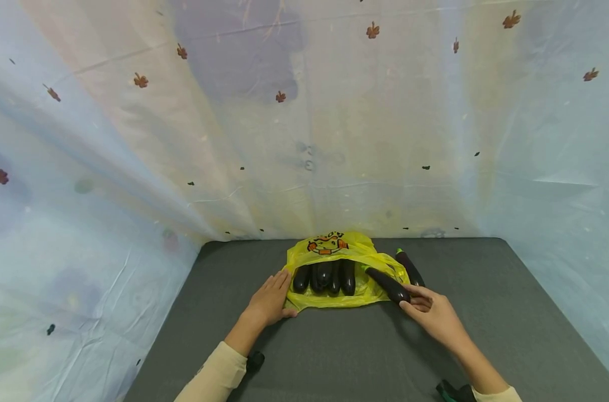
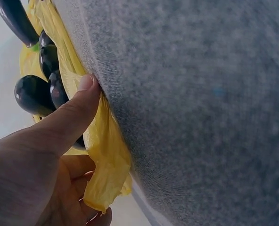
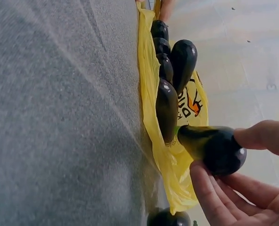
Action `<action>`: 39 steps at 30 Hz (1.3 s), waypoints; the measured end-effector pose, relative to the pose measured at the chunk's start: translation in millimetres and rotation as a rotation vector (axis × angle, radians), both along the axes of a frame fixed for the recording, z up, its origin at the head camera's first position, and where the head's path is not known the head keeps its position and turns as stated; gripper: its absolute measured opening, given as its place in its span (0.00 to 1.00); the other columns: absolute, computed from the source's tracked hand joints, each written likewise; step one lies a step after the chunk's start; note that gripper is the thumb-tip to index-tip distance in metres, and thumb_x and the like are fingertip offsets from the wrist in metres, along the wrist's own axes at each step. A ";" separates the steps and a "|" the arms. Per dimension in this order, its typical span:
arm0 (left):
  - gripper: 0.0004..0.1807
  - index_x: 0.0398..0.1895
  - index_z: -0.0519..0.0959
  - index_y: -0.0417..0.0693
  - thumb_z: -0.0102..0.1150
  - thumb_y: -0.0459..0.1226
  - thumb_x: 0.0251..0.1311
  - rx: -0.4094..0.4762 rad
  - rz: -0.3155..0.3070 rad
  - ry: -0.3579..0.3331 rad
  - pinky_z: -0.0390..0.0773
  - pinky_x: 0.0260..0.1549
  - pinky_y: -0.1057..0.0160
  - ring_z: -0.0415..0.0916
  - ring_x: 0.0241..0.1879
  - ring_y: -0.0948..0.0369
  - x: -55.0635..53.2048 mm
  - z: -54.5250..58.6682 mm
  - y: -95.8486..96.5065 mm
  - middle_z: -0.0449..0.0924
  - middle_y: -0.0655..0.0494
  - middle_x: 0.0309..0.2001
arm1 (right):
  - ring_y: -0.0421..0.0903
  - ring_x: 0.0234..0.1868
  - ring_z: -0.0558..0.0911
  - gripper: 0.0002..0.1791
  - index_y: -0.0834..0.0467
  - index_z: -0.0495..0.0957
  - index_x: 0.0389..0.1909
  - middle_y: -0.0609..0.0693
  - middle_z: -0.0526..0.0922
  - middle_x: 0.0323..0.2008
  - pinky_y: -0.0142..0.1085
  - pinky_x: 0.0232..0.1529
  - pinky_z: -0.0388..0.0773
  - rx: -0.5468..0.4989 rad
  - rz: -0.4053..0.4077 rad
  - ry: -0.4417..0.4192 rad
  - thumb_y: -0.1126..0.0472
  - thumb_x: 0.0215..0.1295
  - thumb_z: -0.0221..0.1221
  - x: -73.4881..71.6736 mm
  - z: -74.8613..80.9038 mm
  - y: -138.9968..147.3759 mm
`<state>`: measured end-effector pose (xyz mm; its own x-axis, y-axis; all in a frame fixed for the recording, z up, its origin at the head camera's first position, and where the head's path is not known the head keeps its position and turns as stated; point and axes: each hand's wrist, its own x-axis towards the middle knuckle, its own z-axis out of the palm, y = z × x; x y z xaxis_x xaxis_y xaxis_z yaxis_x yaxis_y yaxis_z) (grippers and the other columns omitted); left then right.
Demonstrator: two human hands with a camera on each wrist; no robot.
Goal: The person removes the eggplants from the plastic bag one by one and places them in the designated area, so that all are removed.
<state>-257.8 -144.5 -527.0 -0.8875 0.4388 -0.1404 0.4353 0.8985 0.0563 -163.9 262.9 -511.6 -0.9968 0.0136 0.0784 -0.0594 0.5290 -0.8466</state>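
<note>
A yellow plastic bag lies on its side, its mouth facing me, with several glossy dark eggplants inside. At its left edge my left hand holds the bag, the thumb on the lower rim and the fingers farther up the side. In the left wrist view, the yellow film lies between thumb and fingers. My right hand grips one eggplant by its rounded end. This eggplant's green stem end points into the bag's mouth at the right.
Another eggplant lies on the dark grey tabletop, just right of the bag and partly behind the held one. A pale patterned curtain hangs behind the table and along both sides.
</note>
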 end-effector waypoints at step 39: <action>0.56 0.87 0.54 0.39 0.68 0.59 0.68 0.003 0.009 -0.011 0.51 0.84 0.49 0.48 0.85 0.47 -0.6 1.2 -1.6 0.49 0.43 0.87 | 0.27 0.52 0.84 0.27 0.64 0.78 0.71 0.67 0.81 0.62 0.21 0.51 0.83 -0.076 0.098 0.195 0.63 0.74 0.69 9.4 11.2 19.7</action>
<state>-258.4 -146.1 -525.8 -0.8897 0.4315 -0.1493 0.4268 0.9021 0.0641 -154.5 282.7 -500.4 -0.9597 -0.0692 0.2723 -0.2738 0.4479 -0.8511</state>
